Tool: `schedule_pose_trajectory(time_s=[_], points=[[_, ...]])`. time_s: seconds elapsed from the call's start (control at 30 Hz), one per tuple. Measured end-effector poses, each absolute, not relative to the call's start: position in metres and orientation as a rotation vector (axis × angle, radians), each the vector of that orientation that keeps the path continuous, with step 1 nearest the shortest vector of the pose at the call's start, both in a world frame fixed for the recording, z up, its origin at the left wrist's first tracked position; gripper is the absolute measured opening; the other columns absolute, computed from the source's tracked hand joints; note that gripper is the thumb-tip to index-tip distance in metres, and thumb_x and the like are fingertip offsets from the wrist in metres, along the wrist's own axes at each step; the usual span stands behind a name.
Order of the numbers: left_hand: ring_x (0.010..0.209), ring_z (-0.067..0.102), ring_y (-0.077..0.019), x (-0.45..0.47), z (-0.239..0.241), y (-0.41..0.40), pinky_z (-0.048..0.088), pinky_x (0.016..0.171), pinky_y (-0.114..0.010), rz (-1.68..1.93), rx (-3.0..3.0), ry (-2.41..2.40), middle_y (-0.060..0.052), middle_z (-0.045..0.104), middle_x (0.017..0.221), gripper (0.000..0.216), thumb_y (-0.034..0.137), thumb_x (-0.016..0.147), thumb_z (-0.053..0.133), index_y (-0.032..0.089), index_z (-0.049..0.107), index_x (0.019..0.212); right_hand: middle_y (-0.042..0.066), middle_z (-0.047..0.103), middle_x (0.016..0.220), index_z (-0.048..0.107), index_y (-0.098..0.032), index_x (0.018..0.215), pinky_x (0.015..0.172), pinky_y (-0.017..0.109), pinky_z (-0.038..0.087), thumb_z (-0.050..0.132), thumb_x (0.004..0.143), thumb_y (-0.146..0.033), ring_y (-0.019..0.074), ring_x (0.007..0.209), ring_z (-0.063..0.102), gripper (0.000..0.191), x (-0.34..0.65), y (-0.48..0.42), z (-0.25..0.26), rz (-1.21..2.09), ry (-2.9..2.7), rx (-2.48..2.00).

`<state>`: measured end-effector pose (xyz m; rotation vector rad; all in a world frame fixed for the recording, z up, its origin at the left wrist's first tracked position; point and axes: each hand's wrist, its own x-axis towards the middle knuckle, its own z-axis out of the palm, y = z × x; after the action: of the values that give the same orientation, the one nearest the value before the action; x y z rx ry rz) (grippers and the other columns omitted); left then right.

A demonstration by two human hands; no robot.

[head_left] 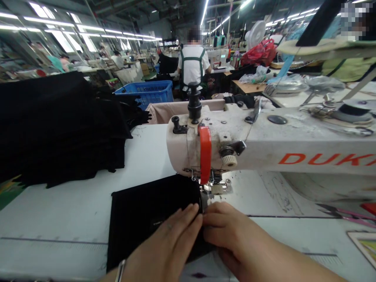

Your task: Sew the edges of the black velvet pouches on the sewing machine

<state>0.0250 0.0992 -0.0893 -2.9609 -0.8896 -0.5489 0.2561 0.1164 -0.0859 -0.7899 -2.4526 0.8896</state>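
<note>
The left hand point(169, 241) lies flat, outstretched, on the black cloth point(133, 219) beneath it. The right hand point(230, 233) curls at the cloth's edge; whether it pinches, I cannot tell. Beyond both stands a sewing machine point(258, 145); farther left, a black fabric pile point(58, 129).

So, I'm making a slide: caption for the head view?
Left hand flat on black fabric, right hand at its edge, before an industrial sewing machine.

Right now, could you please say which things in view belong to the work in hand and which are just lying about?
In the job:
black cloth under the left hand
sewing machine
stacked fabric, probably

Lying about, seemingly:
pink-handled scissors
blue crate
red bag
</note>
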Motion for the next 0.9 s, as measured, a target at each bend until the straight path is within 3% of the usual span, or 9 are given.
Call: schedule_pose_trajectory(time_s=[0.13,0.3,0.47,0.67,0.9], points=[[0.133,0.046,-0.0243,0.026,-0.106,0.063,0.043,0.11,-0.036,-0.431,-2.845,-0.888,-0.012,0.053,0.139,0.04,0.022,0.1,0.04,0.01,0.045,0.138,0.006,0.064,0.104,0.066,-0.019,0.104,0.093,0.038,0.046,0.061,0.072,-0.008,0.0238,0.102,0.055,0.034,0.258,0.084,-0.096,0.971,-2.254,-0.953],[0.129,0.05,-0.0247,0.029,-0.105,0.064,0.048,0.106,-0.038,-0.455,-2.864,-0.904,-0.014,0.058,0.133,0.037,0.023,0.098,0.045,0.007,0.053,0.13,0.005,0.06,0.093,0.066,-0.022,0.1,0.074,0.03,0.05,0.052,0.089,-0.012,0.0191,0.085,0.057,0.021,0.255,0.045,-0.12,0.899,-1.961,-1.286],[0.129,0.049,-0.0239,0.026,-0.101,0.068,0.047,0.106,-0.041,-0.477,-2.91,-0.972,-0.012,0.056,0.135,0.036,0.021,0.098,0.046,0.009,0.053,0.131,0.004,0.059,0.086,0.067,-0.023,0.099,0.071,0.032,0.05,0.05,0.093,-0.016,0.0199,0.081,0.057,0.019,0.244,0.035,-0.126,0.79,-1.903,-1.364],[0.127,0.049,-0.0244,0.019,-0.106,0.069,0.047,0.106,-0.042,-0.495,-2.942,-1.018,-0.009,0.057,0.134,0.037,0.022,0.096,0.052,0.013,0.053,0.132,0.004,0.06,0.082,0.069,-0.022,0.1,0.069,0.03,0.049,0.048,0.095,-0.016,0.0188,0.076,0.056,0.022,0.243,0.037,-0.127,0.717,-1.901,-1.296],[0.125,0.051,-0.0237,0.026,-0.092,0.071,0.047,0.106,-0.041,-0.438,-2.951,-0.978,-0.008,0.06,0.131,0.032,0.019,0.096,0.048,0.013,0.059,0.125,0.003,0.06,0.078,0.065,-0.02,0.082,0.065,0.029,0.048,0.052,0.091,-0.013,0.0179,0.073,0.056,0.017,0.25,0.043,-0.12,0.702,-2.01,-1.288]])
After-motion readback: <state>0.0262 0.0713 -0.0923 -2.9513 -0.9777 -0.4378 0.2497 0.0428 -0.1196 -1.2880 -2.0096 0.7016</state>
